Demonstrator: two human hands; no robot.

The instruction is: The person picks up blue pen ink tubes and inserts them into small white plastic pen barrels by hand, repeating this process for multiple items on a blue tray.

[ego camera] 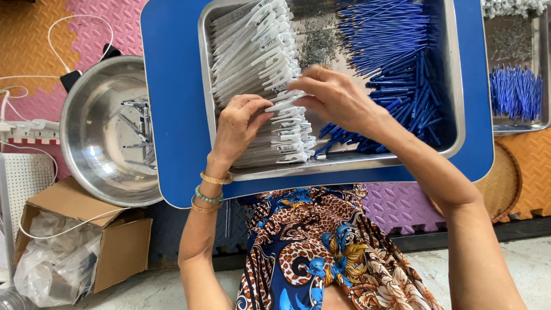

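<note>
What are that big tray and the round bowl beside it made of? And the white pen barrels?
The tray and round bowl look like polished steel: silvery with mirror-like glare. The white pen barrels, touched by the left hand and right hand, seem smooth glossy plastic.

Two hands: left [238,123], right [336,97]. Two steel trays [344,166] [516,127], one blue bench [172,103], one steel bowl [94,132], one cardboard box [115,241], one woven basket [505,181]. Three bracelets [209,192] on the left wrist. White pen barrels [258,51] and blue refills [396,51]: too many to count.
</note>
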